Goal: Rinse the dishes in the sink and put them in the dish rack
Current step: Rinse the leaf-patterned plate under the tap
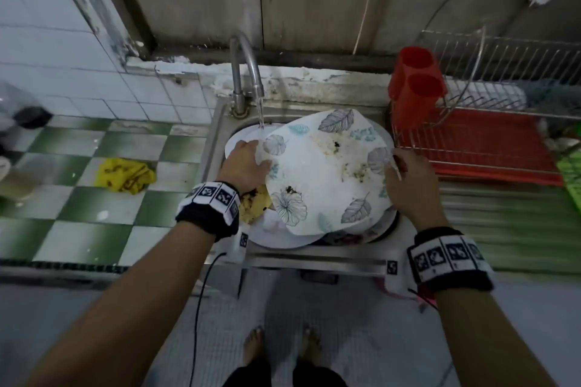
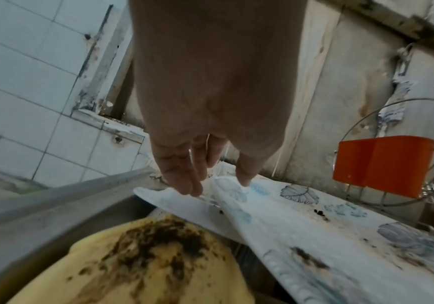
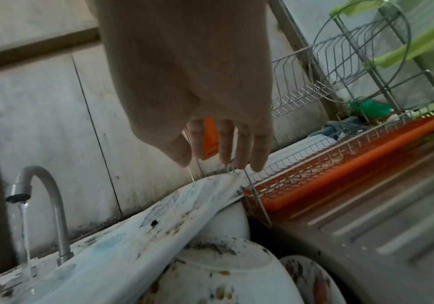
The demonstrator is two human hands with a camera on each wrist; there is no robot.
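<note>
No readable text, only coded black-and-white markers on both wristbands [image 1: 210, 200].

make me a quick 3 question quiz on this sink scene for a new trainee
1. True or false: water is running from the tap.
2. What colour is the cutlery holder on the dish rack? A red, B blue, C green.
3. Which hand is nearer the dish rack?

Key
1. True.
2. A.
3. The right hand; the left hand grips the far side of the leaf-patterned plate.
</note>
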